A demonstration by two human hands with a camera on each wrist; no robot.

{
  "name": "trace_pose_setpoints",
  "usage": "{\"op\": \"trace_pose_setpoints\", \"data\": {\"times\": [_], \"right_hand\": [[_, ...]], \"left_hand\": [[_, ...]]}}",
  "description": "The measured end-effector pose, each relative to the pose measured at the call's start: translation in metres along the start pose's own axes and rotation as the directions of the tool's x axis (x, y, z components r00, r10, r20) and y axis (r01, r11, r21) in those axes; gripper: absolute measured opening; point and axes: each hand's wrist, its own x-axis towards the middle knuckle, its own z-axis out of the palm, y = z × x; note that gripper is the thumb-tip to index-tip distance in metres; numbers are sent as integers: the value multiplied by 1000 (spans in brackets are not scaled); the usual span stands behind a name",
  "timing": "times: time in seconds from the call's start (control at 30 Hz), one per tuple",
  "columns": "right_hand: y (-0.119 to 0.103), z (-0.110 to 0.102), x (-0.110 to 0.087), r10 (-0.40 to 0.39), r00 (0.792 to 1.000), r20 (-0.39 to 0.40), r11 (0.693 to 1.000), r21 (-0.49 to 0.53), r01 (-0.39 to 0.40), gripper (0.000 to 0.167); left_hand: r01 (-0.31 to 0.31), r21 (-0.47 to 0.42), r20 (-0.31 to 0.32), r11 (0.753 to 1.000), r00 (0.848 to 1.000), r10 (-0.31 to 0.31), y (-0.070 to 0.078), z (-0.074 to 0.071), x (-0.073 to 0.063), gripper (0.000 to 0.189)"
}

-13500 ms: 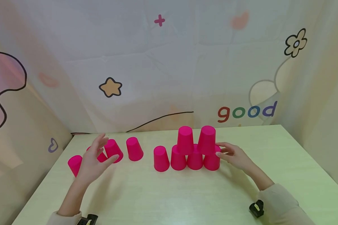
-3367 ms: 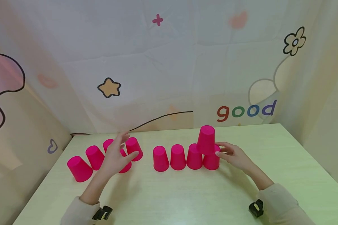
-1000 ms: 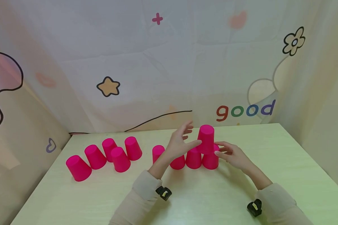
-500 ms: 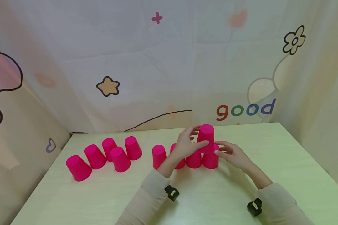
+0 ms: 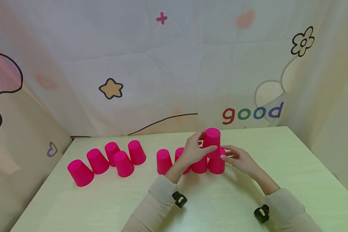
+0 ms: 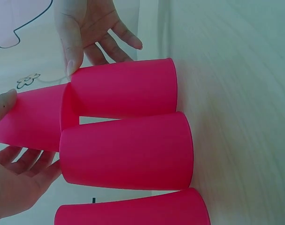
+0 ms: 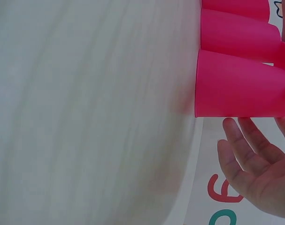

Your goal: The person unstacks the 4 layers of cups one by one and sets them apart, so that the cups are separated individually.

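Observation:
My left hand (image 5: pixel 192 151) grips an upturned pink plastic cup (image 5: pixel 212 138), thumb on its near side and fingers on its far left side. That cup stands on the two right-hand cups of a row on the table. With thumb and fingertips, my right hand (image 5: pixel 241 158) touches the rightmost cup (image 5: pixel 216 167) of this row near its top; in the right wrist view its fingers (image 7: pixel 241 147) look loosely extended. Left of it stand another lower cup (image 5: pixel 199 166), one partly behind my left hand (image 6: pixel 18 187), and the row's leftmost cup (image 5: pixel 163 161).
Several more upturned pink cups stand at the table's left, among them a front-left cup (image 5: pixel 80 174) and a nearer middle cup (image 5: pixel 123 164). A printed cloth backdrop (image 5: pixel 177 74) closes off the back and sides of the pale table (image 5: pixel 214 206).
One of two upper cups left the stack, and the left group grew. My left hand then moved right from that group and took hold of the remaining upper cup. My right hand stayed.

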Motion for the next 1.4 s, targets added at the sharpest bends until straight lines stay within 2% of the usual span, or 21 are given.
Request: {"op": "trace_pose_setpoints", "data": {"times": [0.47,0.73,1.4], "right_hand": [[-5,-2,0,-23,1000,10,1000,1,23,51],[-5,-3,1,-15,1000,9,1000,5,15,51],[0,0,1,4,1000,-6,1000,-14,-4,50]], "left_hand": [[-58,19,-12,998,998,58,8,-12,-6,61],[-116,16,-33,993,993,116,14,-19,-11,59],[-151,89,-51,985,986,156,21,-40,-29,61]]}}
